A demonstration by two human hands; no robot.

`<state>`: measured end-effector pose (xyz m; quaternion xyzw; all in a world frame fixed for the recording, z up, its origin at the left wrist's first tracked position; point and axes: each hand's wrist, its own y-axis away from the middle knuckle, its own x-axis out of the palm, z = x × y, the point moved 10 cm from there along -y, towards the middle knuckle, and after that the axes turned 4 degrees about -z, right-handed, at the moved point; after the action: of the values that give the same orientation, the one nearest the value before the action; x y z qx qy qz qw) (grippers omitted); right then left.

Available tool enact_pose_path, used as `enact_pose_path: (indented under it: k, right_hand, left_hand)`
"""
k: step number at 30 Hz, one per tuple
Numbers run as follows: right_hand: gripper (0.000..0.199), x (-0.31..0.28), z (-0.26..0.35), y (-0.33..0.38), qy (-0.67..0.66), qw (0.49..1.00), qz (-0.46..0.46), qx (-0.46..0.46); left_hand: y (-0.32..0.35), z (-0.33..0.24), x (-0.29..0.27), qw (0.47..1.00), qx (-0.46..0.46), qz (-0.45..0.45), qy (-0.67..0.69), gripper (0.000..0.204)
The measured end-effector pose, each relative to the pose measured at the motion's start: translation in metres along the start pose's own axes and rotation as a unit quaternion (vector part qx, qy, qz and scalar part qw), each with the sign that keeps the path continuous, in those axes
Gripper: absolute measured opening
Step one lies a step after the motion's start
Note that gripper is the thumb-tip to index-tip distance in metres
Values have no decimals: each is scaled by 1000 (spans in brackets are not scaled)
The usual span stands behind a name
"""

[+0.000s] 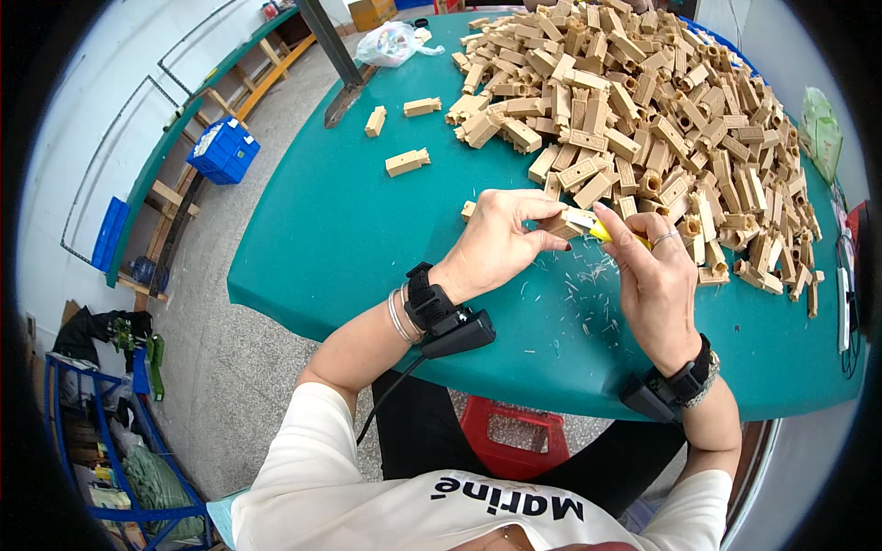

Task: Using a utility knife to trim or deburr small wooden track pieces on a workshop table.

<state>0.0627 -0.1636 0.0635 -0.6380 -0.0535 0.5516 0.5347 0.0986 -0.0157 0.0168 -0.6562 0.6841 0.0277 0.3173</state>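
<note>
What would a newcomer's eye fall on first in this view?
Most likely the big heap of tan, hollow-ended blocks across the upper right of the green tabletop. Next, near the centre, the left hand holds one tan block while the right hand grips a yellow-handled cutter against it, with pale shavings scattered below on the green.

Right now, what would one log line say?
left hand: holds tan block; right hand: holds yellow tool at block; surroundings: shavings, green table, piled blocks

White wall (101, 69); speckled grey floor (239, 234); green-topped bench (190, 112)
</note>
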Motion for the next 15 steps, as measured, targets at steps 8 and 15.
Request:
enact_pose_path:
  k: [8, 15]
  right_hand:
    - [49, 2, -1, 1, 12, 1000, 2, 1]
    - [43, 2, -2, 2, 33, 999, 4, 0]
  left_hand:
    - [1, -2, 2, 1000, 4, 11, -9, 36]
    - [1, 0, 2, 1000, -10, 20, -21, 34]
